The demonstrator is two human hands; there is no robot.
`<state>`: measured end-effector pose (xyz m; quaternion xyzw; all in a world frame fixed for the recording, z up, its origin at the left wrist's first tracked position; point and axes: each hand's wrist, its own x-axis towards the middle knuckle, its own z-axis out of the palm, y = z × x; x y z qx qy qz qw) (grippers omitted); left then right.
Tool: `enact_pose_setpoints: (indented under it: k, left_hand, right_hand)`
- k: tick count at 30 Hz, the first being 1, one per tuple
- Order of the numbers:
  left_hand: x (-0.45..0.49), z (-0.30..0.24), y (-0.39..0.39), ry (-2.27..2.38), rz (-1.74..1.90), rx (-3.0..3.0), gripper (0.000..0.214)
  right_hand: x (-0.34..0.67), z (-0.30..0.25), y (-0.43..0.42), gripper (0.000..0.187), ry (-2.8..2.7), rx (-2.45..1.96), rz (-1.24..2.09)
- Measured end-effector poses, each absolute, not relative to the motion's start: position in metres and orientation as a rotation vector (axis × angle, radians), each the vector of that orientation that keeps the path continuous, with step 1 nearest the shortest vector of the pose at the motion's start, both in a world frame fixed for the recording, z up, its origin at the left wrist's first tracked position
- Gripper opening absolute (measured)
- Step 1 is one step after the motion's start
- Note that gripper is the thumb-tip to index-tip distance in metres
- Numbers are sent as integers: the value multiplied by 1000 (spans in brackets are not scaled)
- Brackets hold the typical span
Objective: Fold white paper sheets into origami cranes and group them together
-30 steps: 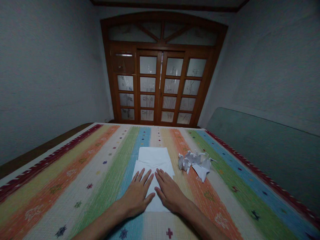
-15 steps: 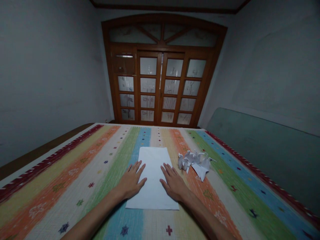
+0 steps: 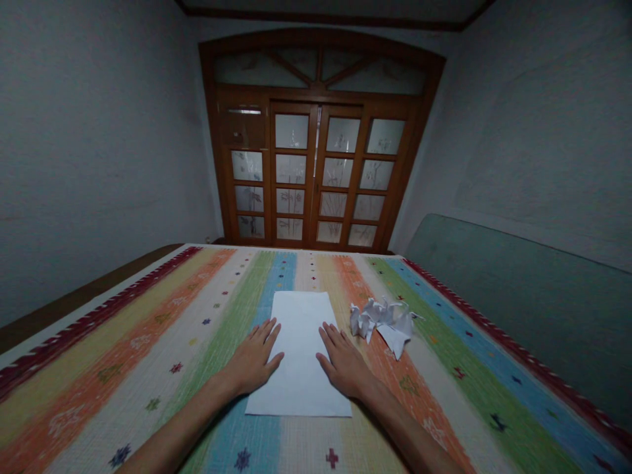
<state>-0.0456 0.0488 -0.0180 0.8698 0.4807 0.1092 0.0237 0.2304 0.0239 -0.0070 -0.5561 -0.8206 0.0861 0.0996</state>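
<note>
A white sheet of paper [image 3: 299, 342] lies flat and unfolded on a striped, many-coloured cloth [image 3: 148, 355]. My left hand [image 3: 254, 359] rests palm down on the sheet's left edge, fingers stretched out. On the sheet's right edge lies my right hand [image 3: 343, 361], also flat with fingers apart. Neither hand holds anything. Just right of the sheet sits a small heap of folded white paper figures [image 3: 382, 319].
The cloth covers a wide flat surface whose wooden edge [image 3: 74, 299] shows at the left. A grey-green padded panel [image 3: 518, 296] borders it on the right. Behind stands a wooden double door [image 3: 316, 178] with frosted glass panes between grey walls.
One second ago both hands pressed side by side on a folded sheet. The sheet now lies open and flat, and my hands have slid apart to its left and right edges.
</note>
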Motion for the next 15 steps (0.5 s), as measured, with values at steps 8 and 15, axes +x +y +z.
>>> enact_pose_setpoints:
  k: [8, 15]
  left_hand:
    - [-67, -18, 53, 1336, 302, 2718, 63]
    - [-74, -11, 56, 1259, 399, 2523, 59]
  right_hand:
    - [239, -15, 27, 62, -2439, -1581, 279]
    - [257, -22, 32, 58, -2353, -1393, 458]
